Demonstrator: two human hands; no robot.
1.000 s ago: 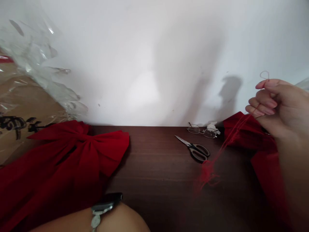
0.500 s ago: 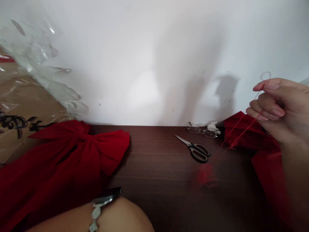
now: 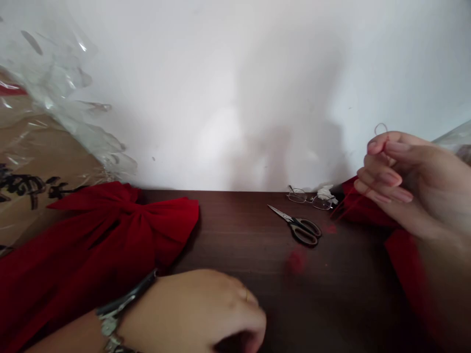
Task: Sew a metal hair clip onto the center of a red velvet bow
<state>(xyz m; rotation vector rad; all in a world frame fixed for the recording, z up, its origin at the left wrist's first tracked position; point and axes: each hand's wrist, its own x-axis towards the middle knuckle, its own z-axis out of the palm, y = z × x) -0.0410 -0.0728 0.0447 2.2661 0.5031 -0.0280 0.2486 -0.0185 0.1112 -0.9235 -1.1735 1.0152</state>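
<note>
Raised at the right, my right hand (image 3: 401, 171) is closed in a pinch on red thread (image 3: 381, 128), a small loop of which stands above the fingertips. Strands hang from that hand down toward the table. Below and left of them, a blurred red tangle of thread (image 3: 296, 261) appears over the tabletop. My left hand (image 3: 206, 311), with a dark watch on its wrist, is curled near the bottom edge. Its fingertips are cut off, so what they hold, if anything, is hidden. Beside it on the left lies a large red fabric bow (image 3: 128, 211).
Black-handled scissors (image 3: 298, 226) lie mid-table, blades toward the wall. Behind them are eyeglasses (image 3: 311, 198) and a crumpled white tissue (image 3: 327, 193). More red fabric (image 3: 368, 208) sits at the right. A plastic-wrapped cardboard box (image 3: 44, 147) stands at the left.
My right hand has moved left and slightly down with the thread. My left hand has come into view at the bottom, moving right. The red tangle has shifted left.
</note>
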